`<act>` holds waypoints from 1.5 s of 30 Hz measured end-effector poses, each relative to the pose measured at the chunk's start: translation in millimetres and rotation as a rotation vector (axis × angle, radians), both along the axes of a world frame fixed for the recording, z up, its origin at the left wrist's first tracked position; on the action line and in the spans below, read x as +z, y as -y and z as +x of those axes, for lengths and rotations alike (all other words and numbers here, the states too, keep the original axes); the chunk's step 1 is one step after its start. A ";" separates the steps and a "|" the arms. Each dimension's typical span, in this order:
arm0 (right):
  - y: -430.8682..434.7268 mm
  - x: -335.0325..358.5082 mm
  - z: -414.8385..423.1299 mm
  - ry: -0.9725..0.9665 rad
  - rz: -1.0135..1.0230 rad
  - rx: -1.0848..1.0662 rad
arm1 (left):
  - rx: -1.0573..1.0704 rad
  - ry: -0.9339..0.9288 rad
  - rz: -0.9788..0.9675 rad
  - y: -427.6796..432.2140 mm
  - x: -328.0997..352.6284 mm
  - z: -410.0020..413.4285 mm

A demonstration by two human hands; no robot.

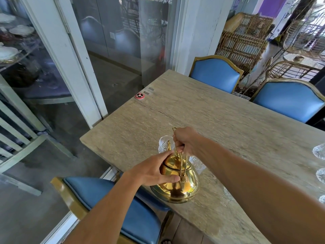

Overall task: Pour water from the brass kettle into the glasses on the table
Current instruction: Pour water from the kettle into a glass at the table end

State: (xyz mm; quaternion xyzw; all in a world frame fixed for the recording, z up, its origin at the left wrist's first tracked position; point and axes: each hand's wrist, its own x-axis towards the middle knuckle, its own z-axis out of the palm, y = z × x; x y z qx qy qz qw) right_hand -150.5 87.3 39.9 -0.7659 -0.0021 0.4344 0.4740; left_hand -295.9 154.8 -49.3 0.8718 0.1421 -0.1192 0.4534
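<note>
Bright daylight, glass door [123,32] reflections, edges bent and slightly blurred.

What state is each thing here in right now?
Shiny round brass kettle: lid on, tipped spout-first toward a glass.
Clear patterned glass by the spout: upright; fill unclear.
Right hand: grips the kettle's wire handle.
Left hand: holds the kettle's lid and side.
Clear glasses at far right: upright.

The brass kettle [175,188] half hides one glass [163,140] (other glasses [319,153] are cropped at right).
</note>
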 end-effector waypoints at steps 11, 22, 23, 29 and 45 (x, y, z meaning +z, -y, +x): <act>-0.4 -3.2 5.4 -0.004 -0.034 0.005 | -0.003 -0.003 -0.019 3.4 3.8 4.8; -2.8 -3.1 8.6 0.005 -0.096 0.025 | 0.013 -0.035 -0.041 5.1 3.1 5.2; -3.0 -2.3 8.0 0.003 -0.097 0.029 | 0.016 -0.037 -0.044 4.6 2.0 4.8; -2.8 0.8 5.9 -0.007 -0.100 0.037 | 0.035 -0.043 -0.048 3.5 -3.6 3.0; -1.2 1.9 5.5 -0.017 -0.094 0.042 | 0.045 -0.056 -0.066 6.3 -0.3 3.9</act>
